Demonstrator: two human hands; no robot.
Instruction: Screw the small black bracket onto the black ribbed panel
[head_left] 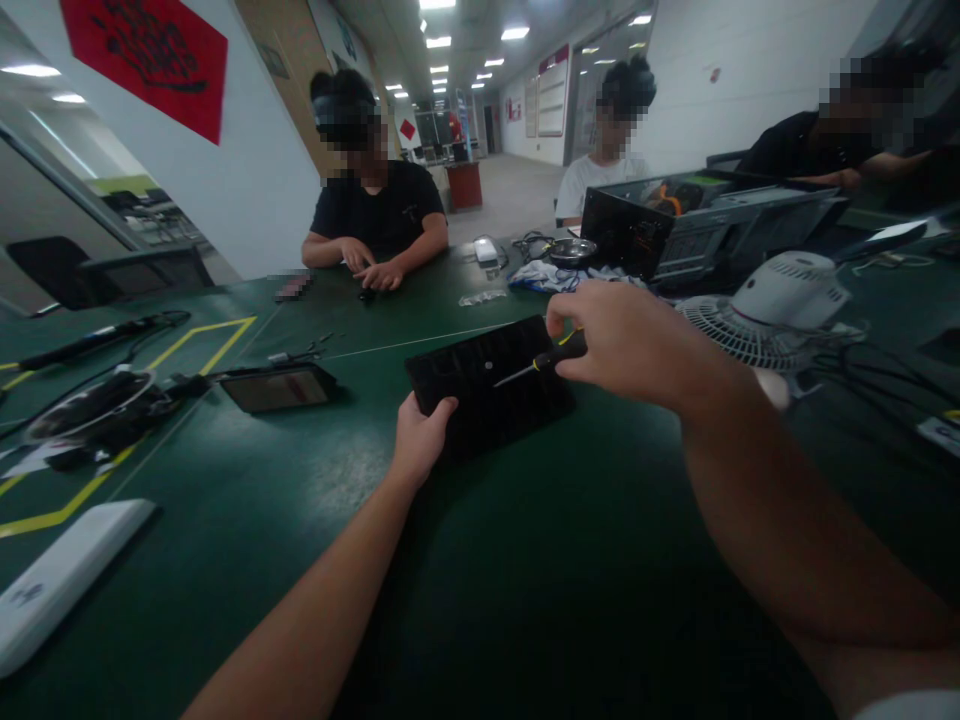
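Observation:
A flat black rectangular panel (487, 400) is tilted above the green table in front of me, with a small round silver spot near its middle. My left hand (424, 435) grips its left edge, thumb on top. In my right hand (611, 335) is a screwdriver (559, 352) with a black and yellow handle, its shaft pointing left across the panel. The tip lies near the silver spot; whether it touches the surface I cannot tell. The fingers of my right hand are wrapped round the handle and also reach the panel's right corner.
On the green table (300, 520), a phone-like device (277, 388) leans at left, near cables and a white slab (67, 580). At right stand a white fan (780, 300) and an opened computer case (720, 220). A metal bowl (572, 250) sits behind. Several people sit around.

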